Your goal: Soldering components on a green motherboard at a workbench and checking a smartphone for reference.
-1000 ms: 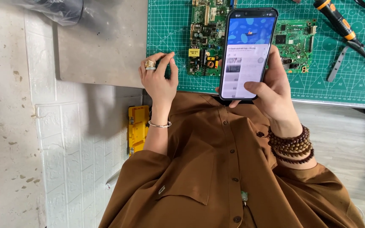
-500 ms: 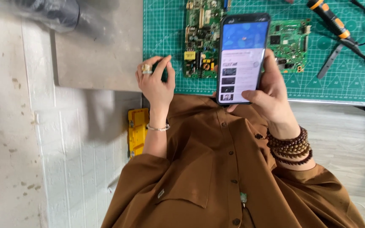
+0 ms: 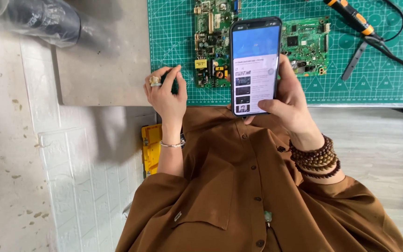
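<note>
Phone (image 3: 255,65) is being held upright over the green mat (image 3: 173,42), in front of the circuit boards (image 3: 213,44); its screen has scrolled from a big picture to a list. Right hand (image 3: 292,100) is wrapping its fingers round the phone's edge. Left hand (image 3: 166,93) is resting at the mat edge, fingers curled, possibly pinching something small and dark.

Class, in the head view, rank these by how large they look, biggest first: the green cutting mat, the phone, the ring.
1. green cutting mat
2. phone, held nearer the camera in the right hand, so it looks enlarged
3. ring on the left hand
</note>
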